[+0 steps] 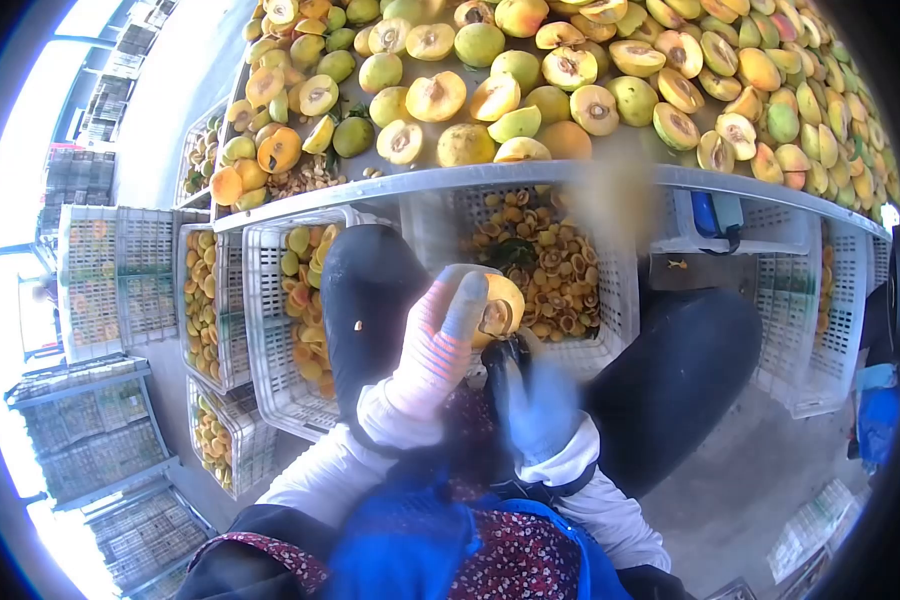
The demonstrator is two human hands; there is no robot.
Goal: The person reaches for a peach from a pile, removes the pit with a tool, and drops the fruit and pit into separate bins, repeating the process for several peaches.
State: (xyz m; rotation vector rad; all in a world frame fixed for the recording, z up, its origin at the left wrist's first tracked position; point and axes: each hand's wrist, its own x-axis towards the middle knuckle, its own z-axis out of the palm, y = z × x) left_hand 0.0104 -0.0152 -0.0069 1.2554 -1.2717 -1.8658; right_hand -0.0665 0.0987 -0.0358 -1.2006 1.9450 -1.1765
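In my gloved left hand [436, 338] is a peach half [504, 298], its cut face with the brown pit hollow turned toward my right hand. My right hand [542, 402], blurred by motion, is wrapped round a black-handled tool [507, 356] whose upper end is right at the lower edge of the fruit; its working tip is hidden. Both hands are above my lap, between my knees. Just beyond them, a white crate [622, 318] holds many small hollow brown-yellow pieces.
A metal-edged table [410, 183] heaped with whole and halved peaches [436, 97] spans the front. A blurred yellowish shape [615, 200] overlaps its edge. Peach-filled crates [260, 300] stand at left, with stacked crates [90, 270] farther out. Another white crate [808, 345] is at right.
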